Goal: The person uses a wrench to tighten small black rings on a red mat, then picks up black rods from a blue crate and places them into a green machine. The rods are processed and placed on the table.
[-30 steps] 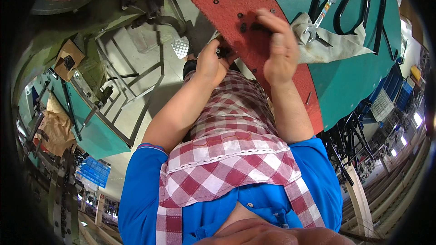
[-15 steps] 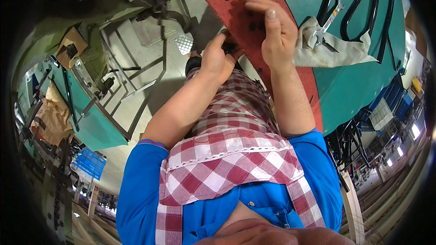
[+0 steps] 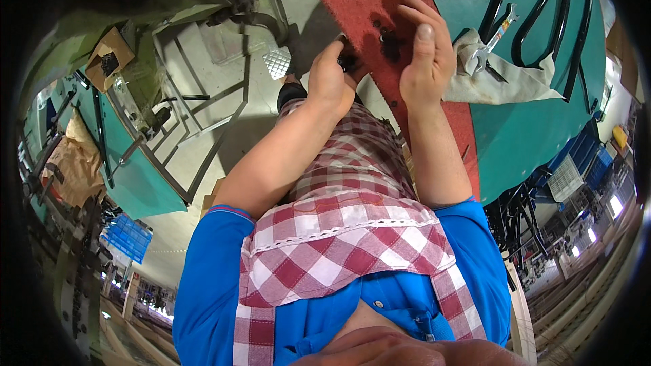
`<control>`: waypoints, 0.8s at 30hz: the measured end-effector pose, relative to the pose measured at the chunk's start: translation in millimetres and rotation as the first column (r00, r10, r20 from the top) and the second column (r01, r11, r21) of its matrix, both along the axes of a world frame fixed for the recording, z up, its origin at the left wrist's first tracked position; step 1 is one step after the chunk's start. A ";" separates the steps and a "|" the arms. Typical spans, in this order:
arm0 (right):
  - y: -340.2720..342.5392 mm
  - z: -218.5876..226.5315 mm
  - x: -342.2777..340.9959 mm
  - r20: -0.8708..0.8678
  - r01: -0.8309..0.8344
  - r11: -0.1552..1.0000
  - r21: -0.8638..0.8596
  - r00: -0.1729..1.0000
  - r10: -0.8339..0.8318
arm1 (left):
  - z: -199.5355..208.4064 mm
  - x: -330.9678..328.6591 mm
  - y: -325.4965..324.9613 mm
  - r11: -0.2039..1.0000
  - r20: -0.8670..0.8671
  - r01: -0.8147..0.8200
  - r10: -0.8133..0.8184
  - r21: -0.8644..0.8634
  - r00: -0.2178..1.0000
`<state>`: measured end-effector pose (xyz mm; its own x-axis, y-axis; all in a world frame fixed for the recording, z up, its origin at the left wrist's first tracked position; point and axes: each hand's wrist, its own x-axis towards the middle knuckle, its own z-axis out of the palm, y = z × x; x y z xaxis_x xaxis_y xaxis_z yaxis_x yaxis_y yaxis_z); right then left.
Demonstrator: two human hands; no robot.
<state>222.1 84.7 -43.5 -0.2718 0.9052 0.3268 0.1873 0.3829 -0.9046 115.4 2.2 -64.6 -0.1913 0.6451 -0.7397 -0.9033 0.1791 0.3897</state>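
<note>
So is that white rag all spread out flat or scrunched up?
Scrunched up. The white rag lies in rumpled folds on the green table, beside the right hand, with a silver wrench resting on top.

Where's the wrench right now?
In the head view the wrench lies on the pale rag on the green tabletop, just right of the right hand and beside the black bent tubes.

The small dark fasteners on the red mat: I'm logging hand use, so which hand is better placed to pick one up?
Right hand, probably: it rests over the dark fasteners; the left hand sits at the mat's edge.
</note>
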 end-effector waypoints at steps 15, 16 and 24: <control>-5.0 0.5 -35.0 -0.078 -0.227 0.970 -0.089 0.972 0.221 | -6.0 4.2 2.9 0.995 0.057 -0.073 0.069 0.070 0.996; -2.8 -1.0 -38.1 -0.074 -0.189 0.982 0.001 0.979 0.189 | -3.2 4.0 3.4 0.995 0.065 -0.077 0.074 0.060 0.995; -13.6 -1.5 -39.5 -0.002 -0.343 0.935 -0.092 0.939 0.344 | 10.1 15.3 14.7 0.938 0.092 -0.338 0.331 0.077 0.939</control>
<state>182.6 71.1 -45.0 -0.5751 0.7813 0.2427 0.0718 0.3438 -0.9363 130.7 16.8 -54.5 -0.3525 0.6184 -0.7024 -0.9327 -0.1709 0.3177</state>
